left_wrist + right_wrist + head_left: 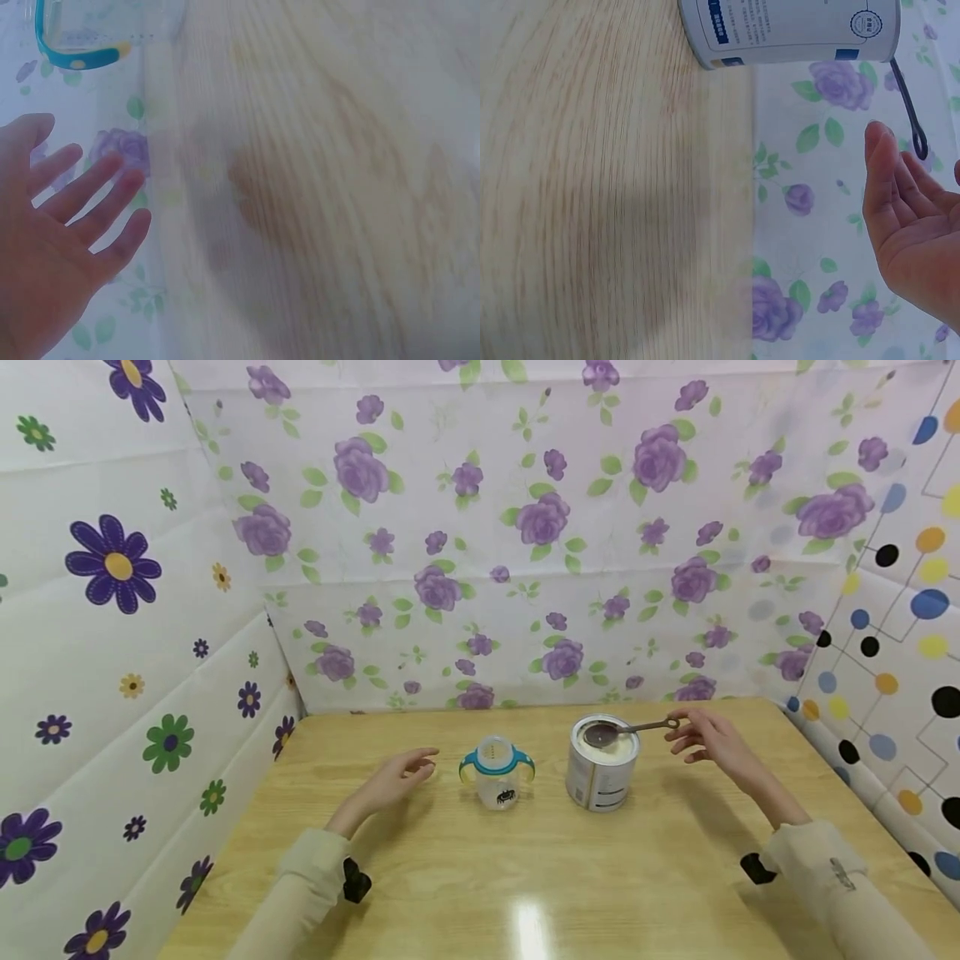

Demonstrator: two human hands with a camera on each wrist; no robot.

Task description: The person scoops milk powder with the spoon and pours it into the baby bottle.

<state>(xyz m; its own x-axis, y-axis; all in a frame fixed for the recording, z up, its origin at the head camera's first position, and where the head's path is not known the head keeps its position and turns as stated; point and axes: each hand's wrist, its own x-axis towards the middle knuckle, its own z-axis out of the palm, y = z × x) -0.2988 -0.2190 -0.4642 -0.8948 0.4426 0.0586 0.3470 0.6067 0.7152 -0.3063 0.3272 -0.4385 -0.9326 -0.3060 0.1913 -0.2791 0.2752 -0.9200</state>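
A clear baby bottle (497, 789) with a blue collar and two side handles stands upright on the table. To its right is a round tin (600, 781) of pale cream powder, its top uncovered. A dark long-handled spoon (645, 726) lies across the tin, bowl over the powder and handle sticking out to the right. My right hand (712, 747) hovers by the handle's looped end, fingers loosely bent; in the right wrist view the loop (920, 146) appears free of the fingers. Left of the bottle, my left hand (390, 785) is held above the table, fingers relaxed and holding nothing.
The wooden table (450, 877) meets a flowered cloth wall (495, 527) at the back. Patterned cloths also rise at the left (150, 693) and right (900, 652). Each sleeve cuff has a small black device beside it.
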